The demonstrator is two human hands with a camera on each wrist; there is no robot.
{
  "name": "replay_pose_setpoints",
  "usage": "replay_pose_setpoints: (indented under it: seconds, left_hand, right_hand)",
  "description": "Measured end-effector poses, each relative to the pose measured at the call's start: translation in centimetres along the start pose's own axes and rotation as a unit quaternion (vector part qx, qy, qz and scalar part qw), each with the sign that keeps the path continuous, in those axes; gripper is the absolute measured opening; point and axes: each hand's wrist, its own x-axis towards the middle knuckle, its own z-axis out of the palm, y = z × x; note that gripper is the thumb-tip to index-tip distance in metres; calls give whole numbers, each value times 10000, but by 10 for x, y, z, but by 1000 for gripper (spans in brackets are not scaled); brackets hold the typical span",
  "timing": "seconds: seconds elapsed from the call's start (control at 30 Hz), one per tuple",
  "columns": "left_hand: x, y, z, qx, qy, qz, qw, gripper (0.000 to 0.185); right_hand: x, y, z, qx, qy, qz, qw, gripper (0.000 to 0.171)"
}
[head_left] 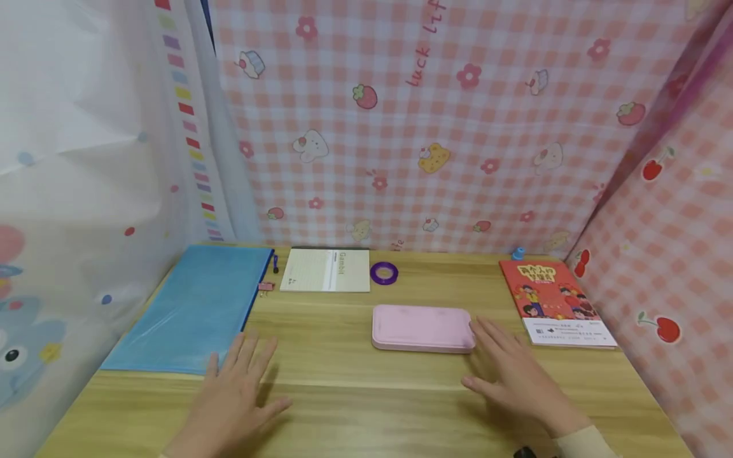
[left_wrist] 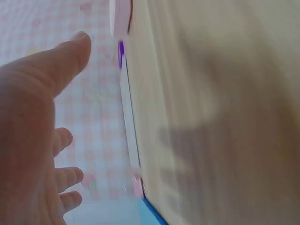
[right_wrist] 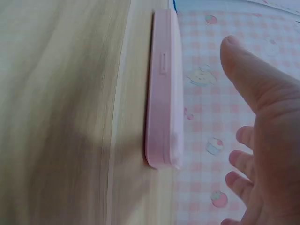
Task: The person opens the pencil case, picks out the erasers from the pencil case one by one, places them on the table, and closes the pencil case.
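Observation:
A pink pencil case point(head_left: 422, 328) lies flat and closed on the wooden table; its front edge with a small latch shows in the right wrist view. My right hand point(head_left: 512, 375) is over the table at the case's right end, fingers extended, thumb apart, fingertips right by its corner. Nothing is in that palm. My left hand point(head_left: 231, 388) hovers with fingers spread and holds nothing. It is nearest to the blue plastic folder point(head_left: 189, 305), overlapping its near right corner in the head view. Both hands cast shadows on the wood.
Along the back lie a purple tape roll point(head_left: 384, 273), a notepad point(head_left: 324, 270), a pink sharpener-like piece point(head_left: 266, 287) and a small dark purple item point(head_left: 275, 263). A red booklet point(head_left: 552, 299) and a small blue object point(head_left: 518, 254) are at right. Patterned cloth point(head_left: 424, 127) hangs behind.

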Motion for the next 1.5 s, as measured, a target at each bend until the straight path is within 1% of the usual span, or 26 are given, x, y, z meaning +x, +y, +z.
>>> replay_pose_setpoints:
  seconds: [0.1,0.2,0.27,0.37,0.47,0.57,0.6,0.67,0.77,0.87,1.0,1.1,1.23,1.37,1.5]
  left_hand:
    - [19,15,3,-187,98,335,9992,95]
    - [43,32,8,-468,43,644,9968,94]
    - [61,44,13,-727,-74,864,9936,94]
    - [88,57,24,-1048,-254,1175,9872,94]
    - [111,67,36,-1301,-552,1262,9819,95]
    - [128,76,47,-1469,-857,1266,9773,98]
    - [133,79,51,-1479,-907,1309,9761,99]
    - [142,85,58,-1503,-922,1470,9733,101]
    - [152,93,66,-1564,-846,1660,9700,104]
    - [156,99,72,-1593,-833,1702,9689,106]
    - [151,103,75,-1528,-884,1610,9710,106]
    - [143,103,70,-1577,-914,1481,9720,103]
    - [128,105,59,-1628,-908,1347,9732,99]
    - [118,104,57,-1541,-711,1275,9772,97]
    - [115,98,60,-1630,-440,1172,9787,95]
  right_hand:
    - [18,1,4,-13,-27,-180,9998,93]
    - [36,3,11,93,-135,-258,9995,91]
    - [46,6,18,119,-232,-255,9993,90]
    - [58,11,28,181,-345,-248,9989,88]
    - [67,14,36,257,-471,-295,9981,89]
    - [73,17,44,368,-681,-302,9965,89]
    - [74,17,46,405,-734,-294,9960,90]
    - [75,17,49,517,-785,-233,9953,88]
    - [76,15,53,695,-703,-188,9949,86]
    - [77,10,57,784,-612,-226,9948,84]
    - [78,-2,63,726,-624,-342,9948,85]
    - [79,-16,67,680,-647,-394,9948,86]
    - [80,-37,71,655,-633,-493,9946,85]
    - [79,-52,74,819,-607,-543,9933,83]
    - [81,-57,77,1019,-487,-524,9922,82]
